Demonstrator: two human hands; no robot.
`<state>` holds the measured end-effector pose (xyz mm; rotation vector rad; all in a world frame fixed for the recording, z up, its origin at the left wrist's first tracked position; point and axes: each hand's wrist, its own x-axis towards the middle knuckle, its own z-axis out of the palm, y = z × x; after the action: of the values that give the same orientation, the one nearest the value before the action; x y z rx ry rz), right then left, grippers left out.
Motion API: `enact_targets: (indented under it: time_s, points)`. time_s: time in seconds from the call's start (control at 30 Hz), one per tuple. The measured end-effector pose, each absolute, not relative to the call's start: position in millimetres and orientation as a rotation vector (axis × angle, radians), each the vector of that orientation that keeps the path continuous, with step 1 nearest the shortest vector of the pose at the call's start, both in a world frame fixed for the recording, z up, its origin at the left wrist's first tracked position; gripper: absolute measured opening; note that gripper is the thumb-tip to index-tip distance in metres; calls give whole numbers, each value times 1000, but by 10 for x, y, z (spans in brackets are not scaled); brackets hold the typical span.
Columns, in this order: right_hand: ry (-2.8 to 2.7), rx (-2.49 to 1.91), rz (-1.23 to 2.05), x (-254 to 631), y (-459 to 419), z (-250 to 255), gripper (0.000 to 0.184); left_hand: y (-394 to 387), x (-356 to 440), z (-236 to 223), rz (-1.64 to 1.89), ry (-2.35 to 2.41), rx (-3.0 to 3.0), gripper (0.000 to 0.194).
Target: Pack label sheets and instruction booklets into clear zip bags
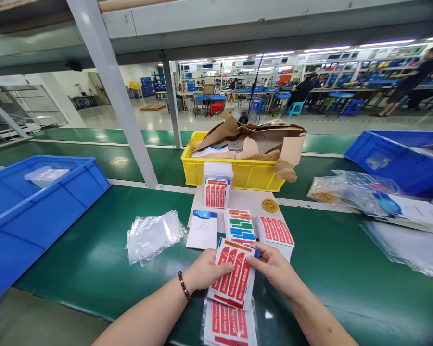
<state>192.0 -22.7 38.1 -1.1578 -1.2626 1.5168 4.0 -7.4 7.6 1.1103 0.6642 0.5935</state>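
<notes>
Between my two hands is a small stack of sticker sheets (234, 283), the top one printed with red Max Level and Min Level labels. My left hand (211, 270) grips its left edge, thumb across the front. At the upper right edge, my right hand (270, 265) pinches it. Below lies a clear bag (229, 323) with similar red sheets inside. Just beyond my hands are a white and blue booklet (202, 229), multicoloured label sheets (240, 225) and a pile of red label sheets (276, 233). A fan of empty clear bags (155, 236) rests to the left.
A yellow crate (234, 174) holds torn brown paper; filled bags (218, 185) stand before it. Rubber bands (270, 206) lie on cardboard. Blue bins (46, 206) flank the green bench, with plastic bags (346, 187) at right. A metal post (115, 96) rises left. People work in the background.
</notes>
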Motion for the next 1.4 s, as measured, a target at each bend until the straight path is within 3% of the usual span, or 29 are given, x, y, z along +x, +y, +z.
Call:
enact_targets:
  time_s: [0.23,0.53,1.17,1.33,1.4]
  points:
    - [-700,-1116,1076,2228,-11,283,26,-27,-22,205,659,896,1742,14]
    - [-923,-1255,1181,2204,-60,241,33,-13,-32,222,723,791,1639,12]
    - [-1219,-1327,1306,2183,-95,290,26,-39,-14,160,689,756,1798,10]
    - [-1312,-1305,1295,2013,-149,250,40,-37,14,158,796,872,1693,12]
    - [-1482,-1293,1219,1971,-177,278,30,-32,28,155,889,893,1636,12]
